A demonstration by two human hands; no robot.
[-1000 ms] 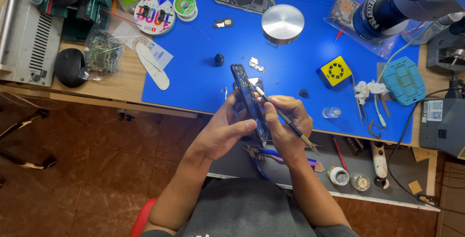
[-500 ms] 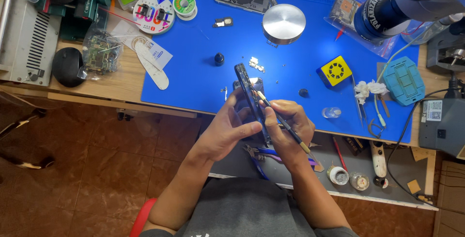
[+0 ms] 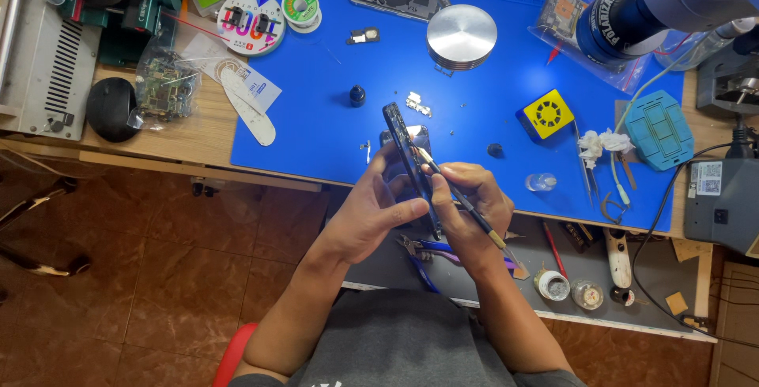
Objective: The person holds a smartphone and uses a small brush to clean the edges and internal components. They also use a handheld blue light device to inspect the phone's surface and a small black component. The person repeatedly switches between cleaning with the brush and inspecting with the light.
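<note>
From the head view, the left hand [image 3: 371, 213] is closed around a dark phone frame [image 3: 411, 162], held edge-up above the blue mat [image 3: 316, 118], apparently so its side faces the tool. The right hand [image 3: 466, 205] pinches a thin brush-like tool [image 3: 462, 201], tip against the frame's edge; pliers [image 3: 423, 246] lie on the surface just beneath.

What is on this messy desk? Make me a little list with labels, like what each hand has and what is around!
Left hand: left hand holds a dark phone frame on its edge, above the mat's near edge.
Right hand: right hand holds a thin tool, tip against the phone frame.
Surface: blue mat on a wooden desk.
Nearby: round metal disc, yellow square block, small dark bottle, teal tray.
Below hands: pliers with purple handles.
</note>
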